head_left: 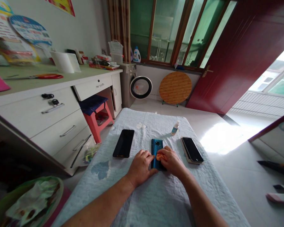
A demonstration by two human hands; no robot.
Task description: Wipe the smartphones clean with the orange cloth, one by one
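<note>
A blue phone [158, 144] lies back up, its camera block showing, on the pale blue quilted cloth [153, 126]. My right hand [172, 160] pinches an orange cloth [160, 156] against the phone's back. At the phone's left edge, my left hand [142, 167] rests with its fingertips and thumb against the phone's side, holding it. To the left lies a black phone [124, 143], screen up. Another phone [192, 150] with a dark screen and light edges lies on the right. A small spray bottle [175, 128] stands upright beyond the hands, toward the right.
A white desk [61, 116] runs along the left, with scissors [49, 76] on top. Beside it stands a red stool [98, 118]. At the bottom left is a waste bin [59, 195]. A washing machine [127, 82] and a round wooden tabletop [175, 87] are farther back.
</note>
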